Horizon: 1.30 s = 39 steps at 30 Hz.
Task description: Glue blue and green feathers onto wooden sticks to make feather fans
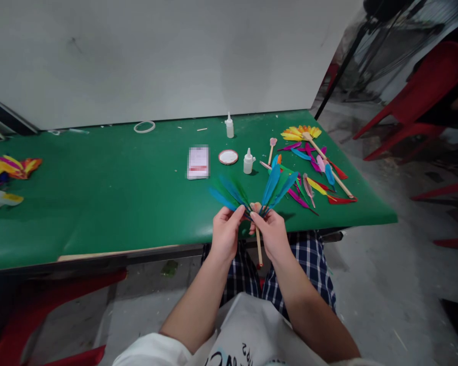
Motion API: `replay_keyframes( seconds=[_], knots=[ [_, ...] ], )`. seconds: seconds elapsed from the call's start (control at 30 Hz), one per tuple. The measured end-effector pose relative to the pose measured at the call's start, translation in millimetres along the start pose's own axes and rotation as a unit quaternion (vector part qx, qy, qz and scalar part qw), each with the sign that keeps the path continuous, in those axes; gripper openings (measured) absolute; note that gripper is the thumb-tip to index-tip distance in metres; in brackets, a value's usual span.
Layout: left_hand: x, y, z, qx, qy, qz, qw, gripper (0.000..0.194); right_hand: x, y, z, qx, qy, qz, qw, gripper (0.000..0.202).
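Over the table's front edge, my left hand point(226, 229) is closed in a pinch on the quill ends of a bunch of blue and green feathers point(229, 190). My right hand point(272, 229), also pinching, grips the quills of a second bunch of blue and green feathers point(272, 183). Both bunches fan outward and away from me. A wooden stick point(259, 248) points down toward my lap from between the hands. Its upper end is hidden by my fingers, so how it joins the feathers cannot be seen.
Loose coloured feathers point(308, 189) and a yellow feather fan point(301, 133) on a stick lie right. Beyond my hands are two glue bottles point(248, 162) point(229, 127), a round white dish point(228, 157) and a blurred rectangular item point(198, 162). The green table point(137, 203) meets a white panel point(156, 61).
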<state>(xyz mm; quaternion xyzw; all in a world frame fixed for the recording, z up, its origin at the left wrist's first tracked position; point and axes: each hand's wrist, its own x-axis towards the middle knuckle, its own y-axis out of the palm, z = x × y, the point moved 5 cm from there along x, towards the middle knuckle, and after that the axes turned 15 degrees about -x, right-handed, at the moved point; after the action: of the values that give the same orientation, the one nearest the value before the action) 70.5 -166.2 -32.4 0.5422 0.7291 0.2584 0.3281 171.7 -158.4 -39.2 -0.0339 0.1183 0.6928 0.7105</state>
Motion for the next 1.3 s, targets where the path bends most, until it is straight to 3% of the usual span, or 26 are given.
replay_keyframes(
  seconds=[0.43,0.77,1.0,1.3],
  knots=[
    [0,3.0,2,-0.004,-0.007,-0.027,1.0,0.023,-1,2,-5,0.018,-0.006,-0.001,1.0,0.023],
    [4,-1.6,3,0.001,-0.001,-0.037,0.999,0.025,-1,4,-2,0.034,0.028,-0.005,0.999,0.027],
    [10,-10.2,4,0.0,0.026,-0.038,0.999,0.02,1,2,-4,-0.005,0.035,0.035,0.999,0.027],
    [9,-11.5,6,0.018,0.022,-0.031,0.999,0.02,2,0,-5,-0.006,0.034,0.011,0.999,0.027]
  ],
)
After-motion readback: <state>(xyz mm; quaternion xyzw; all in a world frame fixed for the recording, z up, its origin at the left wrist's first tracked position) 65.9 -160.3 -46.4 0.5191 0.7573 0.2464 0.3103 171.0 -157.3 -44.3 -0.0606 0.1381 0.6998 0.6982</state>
